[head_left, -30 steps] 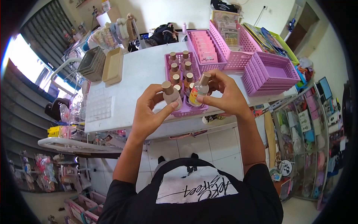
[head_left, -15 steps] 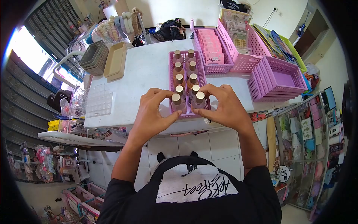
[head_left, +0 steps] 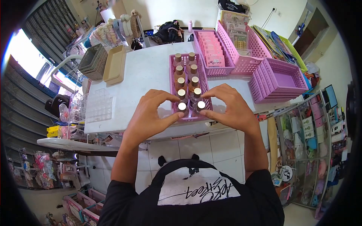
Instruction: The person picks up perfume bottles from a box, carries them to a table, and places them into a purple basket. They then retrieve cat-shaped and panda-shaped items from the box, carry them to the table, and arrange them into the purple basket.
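A lilac perforated basket (head_left: 205,81) stands on the white table, holding two rows of glass perfume bottles with pale gold caps, some with amber liquid. My left hand (head_left: 149,113) has its thumb and index finger around the front-left perfume bottle (head_left: 182,107). Mirroring it, my right hand (head_left: 232,109) pinches the front-right perfume bottle (head_left: 201,106) between thumb and index finger. Both bottles stand upright inside the basket's near end. Their lower parts are hidden by the basket and my thumbs.
Pink packets fill a basket (head_left: 228,71) behind; a larger pink basket (head_left: 241,67) holds carded goods. Stacked purple baskets (head_left: 260,84) stand at right. To the left lie a clear divided tray (head_left: 100,107), a beige tray (head_left: 115,66) and grey baskets (head_left: 92,64). Shelves (head_left: 311,150) flank the floor.
The two front bottles sit lower in the basket, and their caps have moved closer together. My hands have come down slightly with them. The whole view has shifted a little.
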The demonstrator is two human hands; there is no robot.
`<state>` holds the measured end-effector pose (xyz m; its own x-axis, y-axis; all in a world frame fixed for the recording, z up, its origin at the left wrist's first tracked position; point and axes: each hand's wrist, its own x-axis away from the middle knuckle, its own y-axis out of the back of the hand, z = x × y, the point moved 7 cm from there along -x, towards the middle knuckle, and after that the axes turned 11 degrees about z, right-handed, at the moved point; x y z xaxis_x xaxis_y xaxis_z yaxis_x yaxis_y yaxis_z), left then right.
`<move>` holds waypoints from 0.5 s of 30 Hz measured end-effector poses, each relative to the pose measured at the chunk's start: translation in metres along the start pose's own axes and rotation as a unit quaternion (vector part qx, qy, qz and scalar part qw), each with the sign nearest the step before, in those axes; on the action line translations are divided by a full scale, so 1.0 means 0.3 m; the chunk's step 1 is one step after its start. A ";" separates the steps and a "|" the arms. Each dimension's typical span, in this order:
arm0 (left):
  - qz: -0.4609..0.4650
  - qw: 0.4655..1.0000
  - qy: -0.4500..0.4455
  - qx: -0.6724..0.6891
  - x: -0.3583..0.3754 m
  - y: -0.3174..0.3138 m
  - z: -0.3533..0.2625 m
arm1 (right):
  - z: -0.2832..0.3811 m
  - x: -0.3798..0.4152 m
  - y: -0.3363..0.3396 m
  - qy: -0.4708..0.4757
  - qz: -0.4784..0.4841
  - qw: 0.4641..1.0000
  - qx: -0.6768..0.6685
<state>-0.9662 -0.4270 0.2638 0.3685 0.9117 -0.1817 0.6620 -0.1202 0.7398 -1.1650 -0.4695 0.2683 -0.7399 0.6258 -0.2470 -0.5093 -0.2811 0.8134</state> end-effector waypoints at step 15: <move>-0.065 0.993 0.053 0.086 -0.014 -0.174 0.123 | -0.126 0.065 -0.133 -0.105 -0.038 0.979 -0.170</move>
<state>-0.9783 -0.4391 0.2020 0.2081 0.9590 -0.1924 0.8041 -0.0558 0.5918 -1.1759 -0.4737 0.2111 -0.6051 0.7804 -0.1576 -0.7033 -0.4311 0.5653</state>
